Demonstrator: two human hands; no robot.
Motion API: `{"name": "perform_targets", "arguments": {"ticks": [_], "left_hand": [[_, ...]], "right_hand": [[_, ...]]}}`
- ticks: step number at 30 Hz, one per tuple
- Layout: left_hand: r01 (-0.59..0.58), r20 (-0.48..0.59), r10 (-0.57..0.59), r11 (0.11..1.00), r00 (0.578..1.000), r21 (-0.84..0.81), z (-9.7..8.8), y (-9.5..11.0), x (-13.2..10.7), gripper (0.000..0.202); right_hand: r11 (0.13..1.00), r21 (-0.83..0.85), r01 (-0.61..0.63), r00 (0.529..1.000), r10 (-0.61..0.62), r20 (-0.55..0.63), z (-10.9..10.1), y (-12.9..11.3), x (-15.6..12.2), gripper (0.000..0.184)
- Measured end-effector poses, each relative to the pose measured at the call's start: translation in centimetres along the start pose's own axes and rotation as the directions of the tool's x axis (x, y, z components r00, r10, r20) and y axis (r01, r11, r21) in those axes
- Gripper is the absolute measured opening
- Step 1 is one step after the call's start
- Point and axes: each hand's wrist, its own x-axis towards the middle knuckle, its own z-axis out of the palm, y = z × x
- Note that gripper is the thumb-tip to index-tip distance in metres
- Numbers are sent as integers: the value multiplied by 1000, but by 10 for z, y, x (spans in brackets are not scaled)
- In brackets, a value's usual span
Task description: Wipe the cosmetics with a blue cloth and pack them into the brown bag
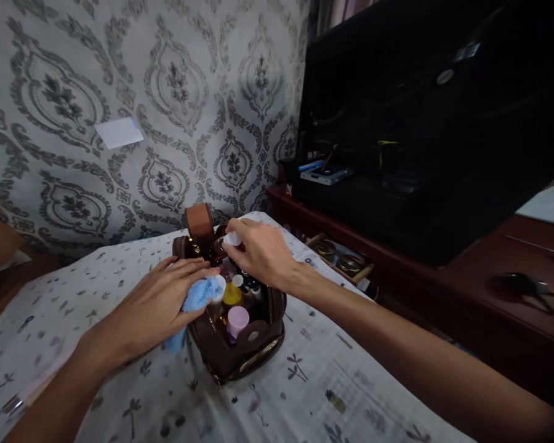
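Note:
A dark brown bag (258,360) with a brass zip stands open on the printed cloth, with several bottles and jars inside. Among them show a pink-lidded jar (237,321) and a yellow cap (233,294). My left hand (166,301) rests over the bag's left rim, closed on a light blue cloth (199,295) beside a white cap. Over the far part of the bag, my right hand (261,249) pinches a white-capped bottle (232,239), whose lower part is hidden. The bag's tan strap (199,220) loops up behind.
White cloth (314,369) with small printed plants covers the surface under the bag. To the right stands a dark red desk (480,283) with a large black screen (397,123) and keys (526,286). Patterned wallpaper (175,123) rises behind. A brush (32,394) lies at lower left.

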Motion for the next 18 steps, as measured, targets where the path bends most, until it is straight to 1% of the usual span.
{"name": "perform_targets", "arguments": {"ticks": [5, 9, 13, 15, 18], "left_hand": [[-10, -25, 9, 1000, 1000, -21, 3, -3, -2, 44], [-13, -20, 12, 1000, 1000, -23, 4, -4, -3, 44], [-10, -12, 10, 1000, 1000, -11, 3, -3, -4, 44], [5, -2, -5, 1000, 1000, -4, 1, -1, -4, 44], [25, 18, -25, 1000, 1000, 11, 0, 0, -4, 43]], "right_hand": [[994, -105, 2, 997, 7, 82, 3, -11, 8, 22], [992, -124, 32, 983, -9, 182, 6, -14, 10, 21], [991, -129, 23, 974, 7, 228, 5, -14, 11, 25], [991, -128, 37, 960, 0, 281, 2, -15, 11, 24], [988, -125, 86, 923, -32, 383, -6, -16, 11, 19]]}}
